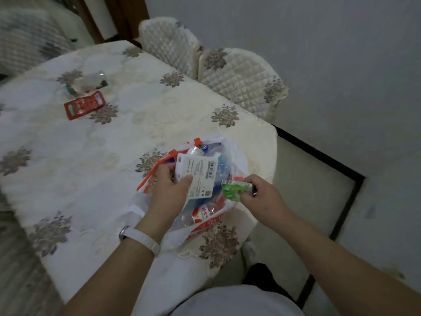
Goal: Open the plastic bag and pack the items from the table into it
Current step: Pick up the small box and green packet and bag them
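A white plastic bag with red print (237, 160) lies open on the table's near right corner, with several items inside. My left hand (169, 188) grips a white packet with a barcode label (198, 173) over the bag's mouth. My right hand (262, 197) pinches a small green packet (234, 190) at the bag's right rim. A red packet (84, 105) and a clear plastic bottle (91, 83) lie on the far left of the table.
The table (91, 167) carries a cream cloth with grey flower motifs. Two quilted chairs (239, 80) stand behind its right side. Tiled floor with a dark border (319, 156) lies to the right. A white wristband sits on my left wrist.
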The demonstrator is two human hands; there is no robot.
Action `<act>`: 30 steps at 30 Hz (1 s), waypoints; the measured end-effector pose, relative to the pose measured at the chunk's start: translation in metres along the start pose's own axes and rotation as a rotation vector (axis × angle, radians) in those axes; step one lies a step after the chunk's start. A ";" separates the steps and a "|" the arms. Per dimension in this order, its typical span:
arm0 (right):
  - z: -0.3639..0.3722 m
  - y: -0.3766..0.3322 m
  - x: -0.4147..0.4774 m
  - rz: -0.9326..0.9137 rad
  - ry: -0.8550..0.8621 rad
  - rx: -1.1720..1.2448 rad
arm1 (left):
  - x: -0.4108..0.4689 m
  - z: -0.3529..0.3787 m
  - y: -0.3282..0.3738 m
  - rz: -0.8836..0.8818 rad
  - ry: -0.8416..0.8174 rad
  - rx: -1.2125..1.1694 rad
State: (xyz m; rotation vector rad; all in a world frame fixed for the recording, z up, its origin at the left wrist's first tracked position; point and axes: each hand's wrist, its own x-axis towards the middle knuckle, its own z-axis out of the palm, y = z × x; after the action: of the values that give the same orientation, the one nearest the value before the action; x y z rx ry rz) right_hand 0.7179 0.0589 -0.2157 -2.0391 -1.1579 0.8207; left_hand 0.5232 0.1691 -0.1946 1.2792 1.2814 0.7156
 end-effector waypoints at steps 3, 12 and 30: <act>0.009 0.002 0.035 -0.095 -0.181 -0.094 | -0.005 0.000 -0.007 -0.070 0.049 0.059; 0.021 0.021 0.105 -0.404 -0.534 -0.335 | -0.025 0.023 -0.008 -0.187 0.273 0.266; 0.015 0.041 0.113 -0.817 -0.394 -0.507 | -0.043 0.040 -0.021 -0.196 0.526 0.569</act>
State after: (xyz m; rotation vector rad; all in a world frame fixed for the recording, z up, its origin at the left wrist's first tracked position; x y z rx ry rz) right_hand 0.7732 0.1457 -0.2793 -1.5143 -2.3885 0.5365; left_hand 0.5467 0.1134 -0.2093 1.4283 2.1189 0.5823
